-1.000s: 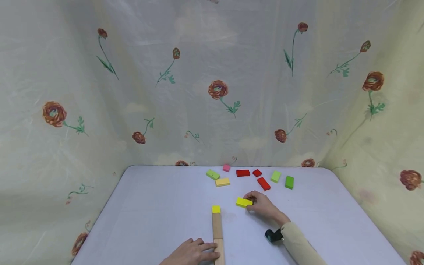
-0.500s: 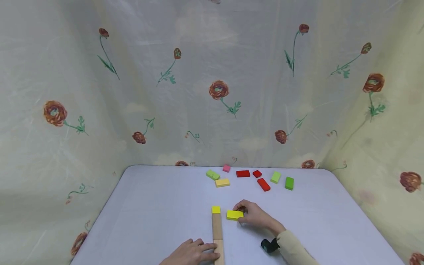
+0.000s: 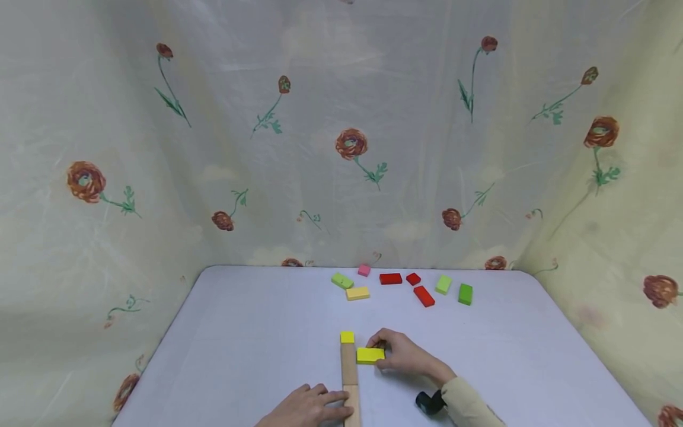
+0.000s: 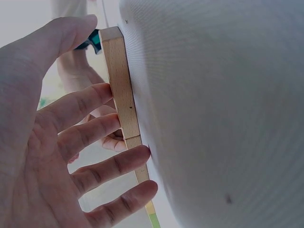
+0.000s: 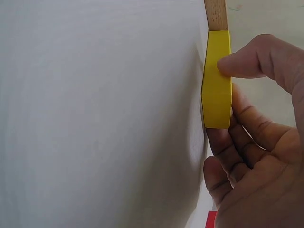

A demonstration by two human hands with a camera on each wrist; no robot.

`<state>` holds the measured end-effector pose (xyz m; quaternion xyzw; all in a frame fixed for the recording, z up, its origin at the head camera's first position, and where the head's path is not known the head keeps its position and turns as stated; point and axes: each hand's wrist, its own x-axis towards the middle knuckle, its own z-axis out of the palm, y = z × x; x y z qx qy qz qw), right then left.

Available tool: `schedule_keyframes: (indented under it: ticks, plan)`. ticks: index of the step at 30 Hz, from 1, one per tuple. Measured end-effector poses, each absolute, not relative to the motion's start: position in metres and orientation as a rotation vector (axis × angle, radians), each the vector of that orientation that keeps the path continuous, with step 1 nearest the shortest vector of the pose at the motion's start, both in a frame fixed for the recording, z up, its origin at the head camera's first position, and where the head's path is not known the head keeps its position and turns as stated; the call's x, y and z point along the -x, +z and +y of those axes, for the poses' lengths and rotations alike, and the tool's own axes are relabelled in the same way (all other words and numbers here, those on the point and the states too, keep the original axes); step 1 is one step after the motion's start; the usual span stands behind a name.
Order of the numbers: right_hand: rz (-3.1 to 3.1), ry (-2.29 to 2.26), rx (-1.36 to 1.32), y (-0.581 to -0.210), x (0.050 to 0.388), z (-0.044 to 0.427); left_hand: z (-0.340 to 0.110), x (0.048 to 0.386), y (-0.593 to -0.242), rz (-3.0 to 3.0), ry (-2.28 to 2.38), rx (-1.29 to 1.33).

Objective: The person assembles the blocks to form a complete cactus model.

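Note:
Two wooden blocks (image 3: pixel 349 363) lie end to end on the table, with a small yellow block (image 3: pixel 347 337) at their far end. My left hand (image 3: pixel 309 407) rests its fingertips on the nearer wooden block (image 4: pixel 121 85), its fingers spread in the left wrist view. My right hand (image 3: pixel 408 357) pinches a long yellow block (image 3: pixel 370 356) between thumb and fingers. That block lies crosswise, its left end at the right side of the farther wooden block; whether they touch is hard to tell. The right wrist view shows my thumb on the yellow block (image 5: pixel 217 80).
Toward the table's back edge lie a light green block (image 3: pixel 342 280), a pale yellow block (image 3: pixel 357 293), a pink block (image 3: pixel 364 270), red blocks (image 3: pixel 391 279) and two more green blocks (image 3: pixel 465 294). A flowered curtain (image 3: pixel 400 178) surrounds the table.
My right hand has moved left and nearer to me with the long yellow block, bringing it beside the wooden row. My left hand has stayed in place.

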<state>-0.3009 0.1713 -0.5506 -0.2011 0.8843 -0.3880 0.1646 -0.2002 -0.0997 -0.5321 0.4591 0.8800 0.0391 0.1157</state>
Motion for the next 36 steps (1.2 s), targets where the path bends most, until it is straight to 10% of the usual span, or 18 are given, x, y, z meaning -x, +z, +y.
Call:
schedule_keyframes:
  ticks: [36]
  plan:
    - [2.628, -1.242, 0.506, -0.541, 0.312, 0.195, -0.099, 0.202, -0.533, 2.603, 0.111, -1.409]
